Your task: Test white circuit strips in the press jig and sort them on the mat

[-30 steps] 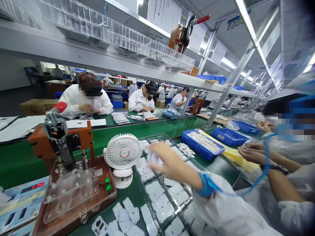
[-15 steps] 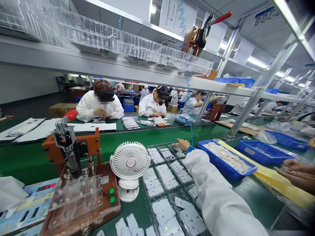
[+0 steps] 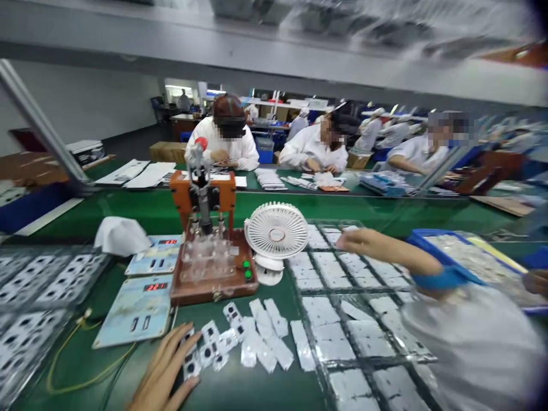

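Note:
My left hand [image 3: 165, 365] lies at the front of the green bench with its fingers spread, touching small white plates with black squares [image 3: 190, 357]. To the right of these is a loose pile of plain white plates [image 3: 265, 337]. My right hand [image 3: 372, 245], with a blue band [image 3: 445, 278] at the wrist, is over the far part of a clear compartment tray [image 3: 315, 285] filled with white plates. Motion blurs its fingers, so I cannot make out whether anything is in them.
A toggle press [image 3: 205, 240] on a wooden base and a white fan [image 3: 276, 231] stand mid-bench. Two blue display boxes [image 3: 132, 311] sit left of the press, beside trays of plates [image 3: 38, 308]. A blue bin [image 3: 422, 237] is at right; a shelf [image 3: 257, 63] hangs overhead.
The view has swung left and down, bringing my left hand and the loose plates into sight. My right hand is still over the tray's far part, its fingers now blurred.

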Available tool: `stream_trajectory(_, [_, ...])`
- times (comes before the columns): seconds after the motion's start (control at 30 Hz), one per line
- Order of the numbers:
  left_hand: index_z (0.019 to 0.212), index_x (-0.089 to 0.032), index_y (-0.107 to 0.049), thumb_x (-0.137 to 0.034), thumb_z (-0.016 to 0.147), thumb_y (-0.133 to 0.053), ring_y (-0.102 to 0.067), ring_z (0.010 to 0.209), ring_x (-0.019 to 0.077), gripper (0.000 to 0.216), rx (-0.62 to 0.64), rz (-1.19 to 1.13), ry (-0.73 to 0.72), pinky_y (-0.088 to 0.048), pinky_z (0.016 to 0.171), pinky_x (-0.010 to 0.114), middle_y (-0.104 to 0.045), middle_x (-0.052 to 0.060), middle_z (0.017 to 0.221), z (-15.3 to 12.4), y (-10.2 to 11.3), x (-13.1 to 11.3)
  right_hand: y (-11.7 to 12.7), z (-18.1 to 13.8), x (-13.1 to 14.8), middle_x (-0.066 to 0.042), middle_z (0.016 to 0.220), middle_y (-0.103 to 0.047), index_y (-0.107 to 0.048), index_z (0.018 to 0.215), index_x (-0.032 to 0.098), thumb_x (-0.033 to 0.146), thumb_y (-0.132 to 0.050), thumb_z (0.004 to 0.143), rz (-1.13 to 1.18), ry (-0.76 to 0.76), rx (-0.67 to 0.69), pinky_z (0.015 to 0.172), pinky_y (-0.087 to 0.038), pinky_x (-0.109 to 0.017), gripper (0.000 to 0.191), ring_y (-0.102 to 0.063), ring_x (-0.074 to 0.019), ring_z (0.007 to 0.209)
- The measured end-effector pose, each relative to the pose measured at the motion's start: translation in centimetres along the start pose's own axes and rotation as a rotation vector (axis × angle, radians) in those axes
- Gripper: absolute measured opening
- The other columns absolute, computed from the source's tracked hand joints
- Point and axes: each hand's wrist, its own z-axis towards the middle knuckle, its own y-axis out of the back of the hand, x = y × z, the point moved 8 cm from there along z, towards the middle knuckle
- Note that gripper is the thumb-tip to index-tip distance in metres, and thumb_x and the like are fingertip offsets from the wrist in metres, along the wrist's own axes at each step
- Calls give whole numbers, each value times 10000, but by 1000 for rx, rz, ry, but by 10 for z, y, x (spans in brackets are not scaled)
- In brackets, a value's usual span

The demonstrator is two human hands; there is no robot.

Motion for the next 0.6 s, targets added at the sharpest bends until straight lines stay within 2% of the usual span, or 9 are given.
stream_trajectory(0.07, [1387, -360, -422, -331, 937, -447, -392, 1331, 278, 452, 32, 4, 33, -458, 1000, 411, -418, 28, 1454, -2, 3, -3, -27, -42, 72, -53, 939, -693, -721, 943, 262, 549, -525, 837, 87, 216, 177, 731, -514, -274, 363, -661, -158, 831])
stream_trajectory(0.13, [1389, -347, -415, -356, 937, -451, -362, 1347, 292, 453, 37, -7, 63, -449, 1003, 434, -395, 43, 1467, -2, 7, -7, -63, -89, 158, -37, 1046, -675, -660, 1094, 308, 367, -533, 901, 222, 624, 418, 838, -514, -267, 238, -637, -158, 964])
stream_trajectory(0.17, [1399, -337, -396, -355, 935, -460, -348, 1354, 294, 468, 25, -22, 72, -436, 1014, 443, -384, 52, 1472, -1, 9, -8, -84, -105, 191, -34, 1068, -664, -620, 1159, 307, 305, -526, 911, 235, 762, 503, 874, -504, -260, 265, -619, -155, 1006])
stream_trajectory(0.2, [1412, -323, -370, -342, 930, -472, -343, 1356, 291, 493, 5, -41, 73, -420, 1028, 449, -384, 62, 1470, -1, 12, -10, -103, -109, 215, -46, 1080, -653, -597, 1191, 283, 279, -540, 906, 208, 819, 498, 900, -495, -278, 291, -602, -168, 1035])
stream_trajectory(0.23, [1425, -306, -342, -319, 923, -485, -349, 1350, 284, 522, -20, -65, 72, -403, 1043, 453, -396, 73, 1458, -1, 13, -11, -121, -103, 232, -68, 1091, -639, -588, 1198, 253, 298, -569, 892, 158, 827, 427, 903, -494, -311, 310, -588, -195, 1045])
stream_trajectory(0.33, [1439, -250, -289, -237, 889, -507, -407, 1303, 266, 592, -72, -133, 81, -388, 1055, 455, -461, 103, 1385, 0, 15, -10, -177, -67, 255, -144, 1199, -557, -538, 1247, 172, 336, -644, 838, -66, 808, 274, 919, -456, -433, 453, -514, -285, 1097])
stream_trajectory(0.4, [1433, -232, -285, -198, 866, -509, -432, 1274, 264, 611, -76, -160, 87, -390, 1049, 460, -484, 110, 1348, 1, 16, -9, -200, -46, 257, -160, 1255, -506, -507, 1271, 154, 322, -651, 833, -137, 815, 212, 921, -432, -452, 491, -473, -303, 1115])
stream_trajectory(0.47, [1430, -227, -277, -175, 848, -513, -439, 1261, 263, 630, -68, -175, 83, -380, 1053, 468, -489, 110, 1334, 2, 17, -11, -210, -33, 255, -139, 1205, -524, -513, 1253, 155, 252, -598, 869, -138, 815, 166, 900, -431, -419, 405, -477, -273, 1071])
stream_trajectory(0.6, [1413, -233, -276, -160, 829, -521, -422, 1267, 265, 637, -81, -188, 56, -372, 1061, 457, -490, 98, 1325, 5, 30, -18, -209, -27, 250, -91, 1055, -570, -549, 1193, 164, 150, -556, 875, -48, 797, 124, 853, -444, -359, 317, -503, -220, 963])
